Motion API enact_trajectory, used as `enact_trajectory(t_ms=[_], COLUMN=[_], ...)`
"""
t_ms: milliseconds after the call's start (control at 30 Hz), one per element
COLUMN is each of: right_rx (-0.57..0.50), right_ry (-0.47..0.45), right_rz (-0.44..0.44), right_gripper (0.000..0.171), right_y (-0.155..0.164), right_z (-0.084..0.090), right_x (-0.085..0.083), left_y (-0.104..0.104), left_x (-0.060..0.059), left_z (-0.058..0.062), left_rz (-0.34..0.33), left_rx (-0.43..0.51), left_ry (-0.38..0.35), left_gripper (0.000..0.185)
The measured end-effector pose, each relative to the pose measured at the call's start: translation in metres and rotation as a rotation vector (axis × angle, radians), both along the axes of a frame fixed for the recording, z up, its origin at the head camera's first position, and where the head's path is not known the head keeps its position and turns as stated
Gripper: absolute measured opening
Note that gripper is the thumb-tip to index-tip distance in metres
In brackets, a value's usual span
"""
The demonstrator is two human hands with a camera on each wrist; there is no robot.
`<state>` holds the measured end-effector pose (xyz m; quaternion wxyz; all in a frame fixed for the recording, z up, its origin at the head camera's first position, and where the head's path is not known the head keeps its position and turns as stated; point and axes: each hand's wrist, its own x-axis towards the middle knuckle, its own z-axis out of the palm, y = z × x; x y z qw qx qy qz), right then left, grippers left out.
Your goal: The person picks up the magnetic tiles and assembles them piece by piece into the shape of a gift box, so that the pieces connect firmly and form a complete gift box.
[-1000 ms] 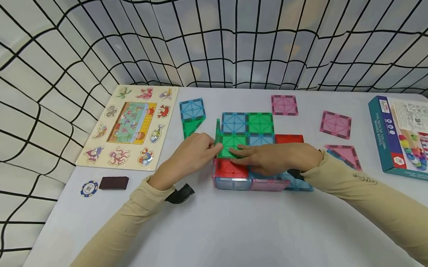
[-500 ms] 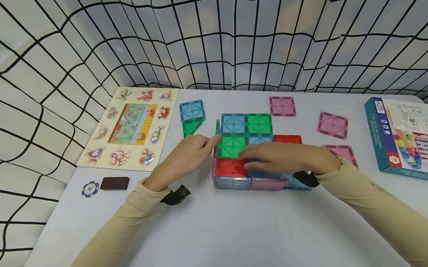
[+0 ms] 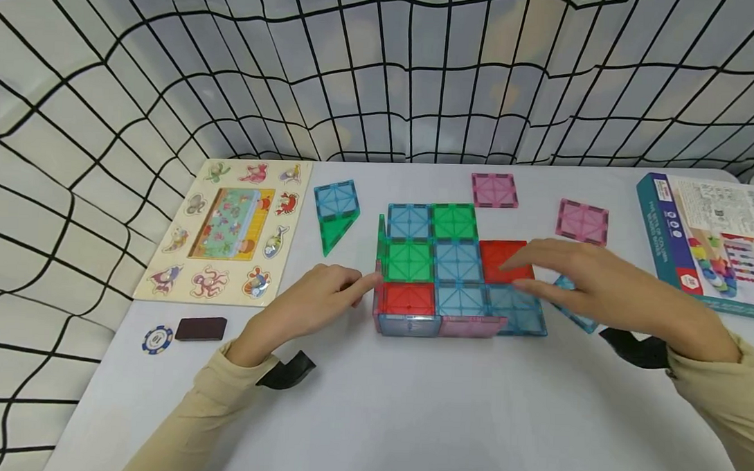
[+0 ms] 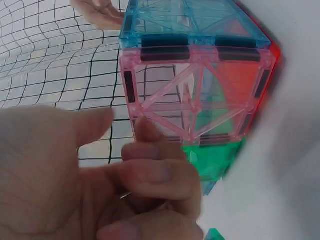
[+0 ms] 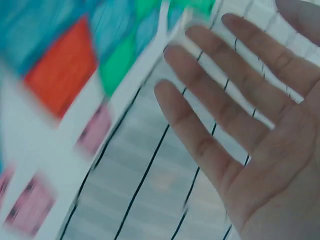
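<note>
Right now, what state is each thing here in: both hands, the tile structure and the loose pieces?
left hand: fingers loosely curled, fingertips at the structure's left wall, holding nothing
right hand: open, fingers straight, above the red tile, holding nothing
tile structure: assembled, standing on the table
pink square tiles: lying flat, loose
blue-and-green tile pair: flat, joined
puzzle board: flat, pieces seated
toy box: closed, lying flat

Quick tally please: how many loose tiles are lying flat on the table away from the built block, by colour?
Pink tiles: 2
Blue tiles: 2, the second partly hidden under the right hand
Green tile: 1
Total: 5
</note>
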<state>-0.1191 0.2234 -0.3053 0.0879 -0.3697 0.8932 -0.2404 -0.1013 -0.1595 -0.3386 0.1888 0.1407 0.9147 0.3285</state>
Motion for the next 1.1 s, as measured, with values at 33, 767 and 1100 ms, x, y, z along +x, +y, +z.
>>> enact_trajectory(t_ms=[33,767,1100], right_rx=[-0.005,-0.152,-0.425], right_ry=[0.007,-0.166,-0.585], right_rz=[-0.047,-0.281,-0.482], right_gripper=[0.034,0.055,0.057], right_y=[0.013,0.032,0.015], right_z=[-0.003,-0.075,-0.068], right_x=[-0.002,0.002,0.0], left_y=[0.0,0.022,0.019], left_x=[0.0,-0.016,-0.015], left_z=[0.0,-0.038,-0.037], left_rz=[0.018,0.268,0.238], left_rx=[0.016,0.443,0.465], left_ry=[0.022,-0.16,-0.181], left_gripper=[0.053,0.072,0.07])
